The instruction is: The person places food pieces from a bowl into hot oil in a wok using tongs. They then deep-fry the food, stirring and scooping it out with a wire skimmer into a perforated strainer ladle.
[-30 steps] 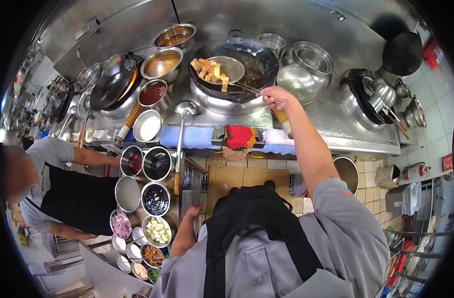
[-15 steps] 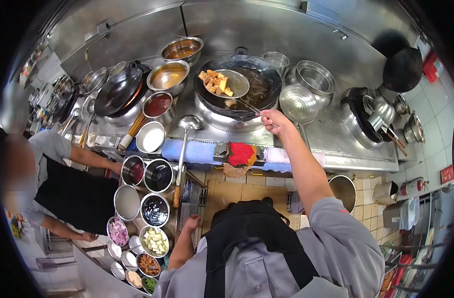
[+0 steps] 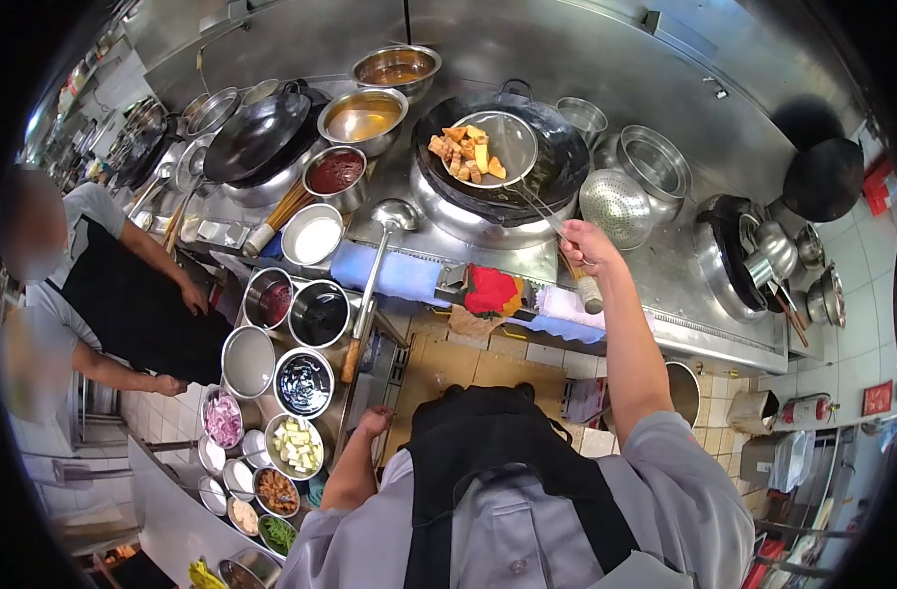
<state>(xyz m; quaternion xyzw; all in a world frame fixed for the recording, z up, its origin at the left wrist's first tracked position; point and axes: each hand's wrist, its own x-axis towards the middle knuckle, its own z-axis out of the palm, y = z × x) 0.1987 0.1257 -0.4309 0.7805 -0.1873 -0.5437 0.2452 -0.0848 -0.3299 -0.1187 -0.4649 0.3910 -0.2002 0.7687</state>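
Note:
My right hand (image 3: 586, 245) is closed around the thin handle of a round wire-mesh strainer (image 3: 516, 145). Golden-brown fried pieces (image 3: 468, 155) are gathered on the left side of its mesh. It is above a large black wok (image 3: 563, 167) with dark oil, much of it hidden by the strainer. Below my right hand, a wrapped bamboo brush handle (image 3: 589, 294) sticks out. My left hand (image 3: 375, 420) hangs low beside the ingredient counter, fingers curled, with nothing visible in it. Near it, a long-handled ladle (image 3: 396, 214) lies across the counter edge.
Steel bowls of amber liquid (image 3: 365, 120) and a pot of red sauce (image 3: 334, 172) stand left of the wok. A perforated skimmer (image 3: 616, 209) lies to its right. Ingredient pots, including cut pale-green vegetables (image 3: 297, 447), line the left counter. A co-worker (image 3: 124, 285) stands beyond them.
The strainer with the fried pieces has shifted right across the wok, relative to its rim. My head view has turned slightly. The co-worker's hand has drawn back from the pots.

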